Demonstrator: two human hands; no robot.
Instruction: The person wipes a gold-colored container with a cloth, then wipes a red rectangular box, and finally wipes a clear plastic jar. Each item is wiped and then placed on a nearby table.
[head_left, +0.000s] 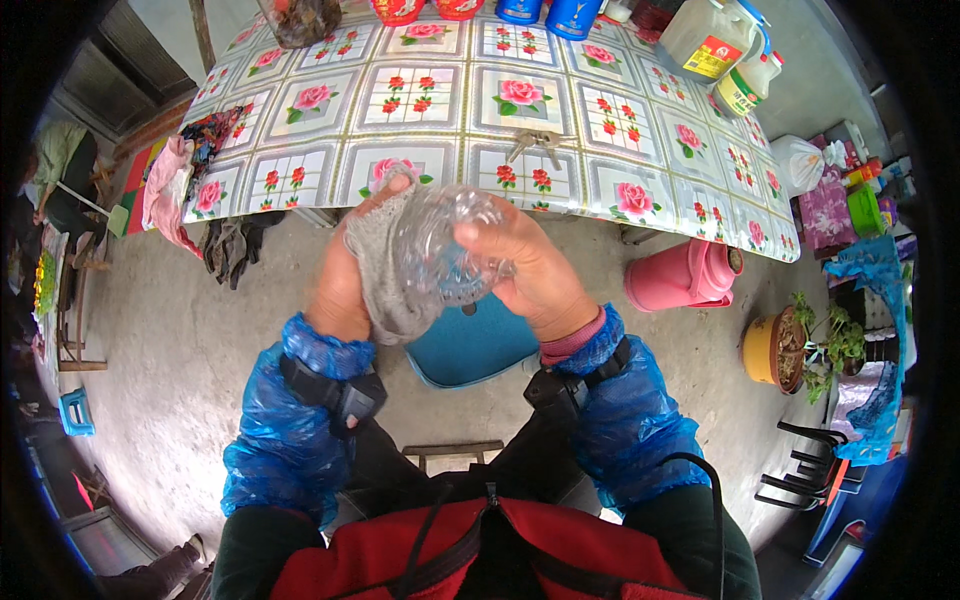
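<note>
A clear, patterned vessel (442, 240), glass or plastic, is between my two hands above the floor, just in front of the table. My left hand (341, 277) grips a grey cloth (390, 292), which presses against the vessel's left side. On the other side, my right hand (536, 266) holds the vessel, its thumb across the near face. Motion blurs the vessel, so its exact kind is unclear. Below them a blue plastic basin or stool (476, 341) is partly hidden by my hands and the vessel.
Keys (536, 144) lie on the floral tablecloth (427, 97). Plastic jugs (705, 45) and blue containers (574, 19) stand at the back. Crumpled cloths (169, 184) hang at the left corner. A pink thermos flask (679, 277) and potted plant (787, 349) are at right; a person (64, 180) is far left.
</note>
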